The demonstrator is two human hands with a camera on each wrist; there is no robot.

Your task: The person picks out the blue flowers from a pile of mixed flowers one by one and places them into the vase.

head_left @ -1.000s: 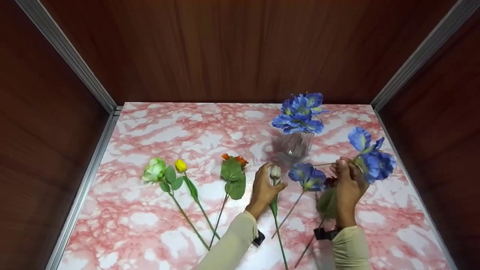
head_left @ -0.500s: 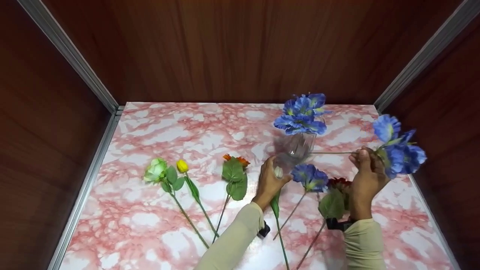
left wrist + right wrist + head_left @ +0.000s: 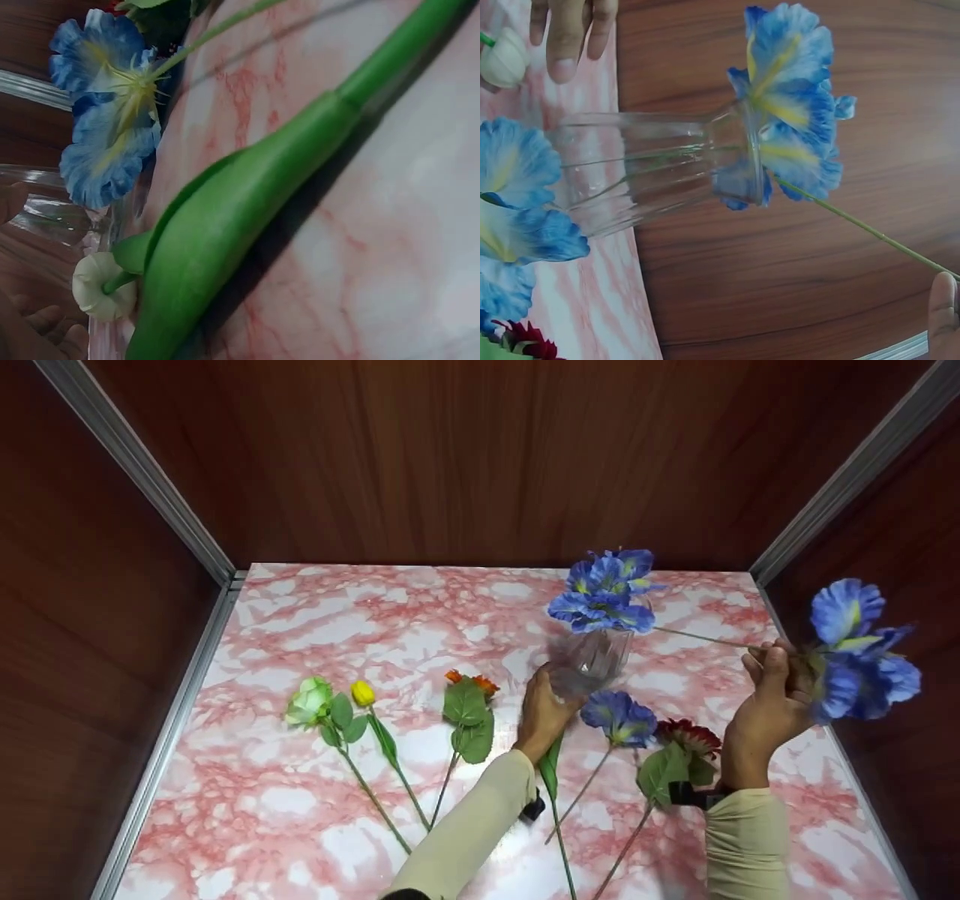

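My right hand [image 3: 769,720] pinches the stem of a blue artificial flower [image 3: 859,667] just below its bloom. Its stem [image 3: 870,234] reaches left to the vase's mouth, behind the blooms. The clear glass vase [image 3: 604,656] stands upright with blue flowers [image 3: 604,592] in it. Low beside the vase, my left hand [image 3: 550,709] is spread around a white tulip [image 3: 101,286], which lies on the table; its fingers [image 3: 564,45] look straight in the right wrist view. Whether it touches the vase is unclear. The tulip's bloom is hidden in the head view.
Another blue flower [image 3: 619,720] and a dark red flower [image 3: 686,735] lie near the right forearm. Further left lie an orange flower [image 3: 469,701], a yellow tulip [image 3: 363,693] and a pale green rose [image 3: 309,701]. Wooden panels [image 3: 480,457] enclose the marbled table [image 3: 300,840].
My right hand has moved right and up with the blue flower, drawing its stem end up to the vase's mouth. The left hand has shifted slightly toward the vase's base.
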